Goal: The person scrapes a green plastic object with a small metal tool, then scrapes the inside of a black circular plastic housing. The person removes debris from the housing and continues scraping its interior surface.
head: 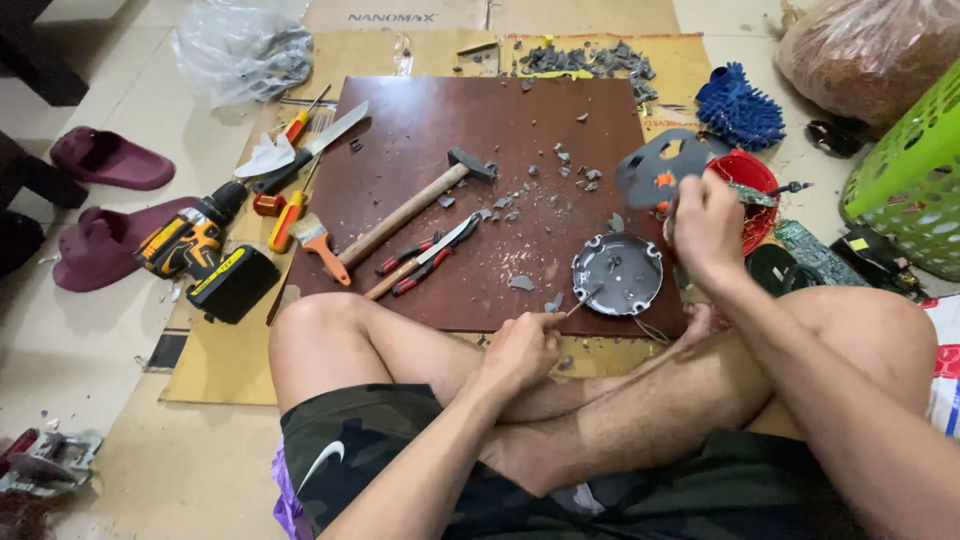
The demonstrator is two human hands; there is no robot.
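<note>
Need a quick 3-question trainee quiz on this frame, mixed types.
1. True or false: the hammer lies on the brown board.
2. Which hand holds the thin tool whose tip reaches the round grey disc? A) left hand B) right hand
3. Fill in: the yellow-and-black drill lies to the ____ of the board, as the camera sees it.

Key: 1 true; 2 A; 3 left. The right hand is raised beside a flat grey plate; whether it grips the plate cannot be told.

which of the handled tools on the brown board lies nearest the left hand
The red-handled pliers, just beside the left hand; the hammer and paintbrush lie farther away.
</note>
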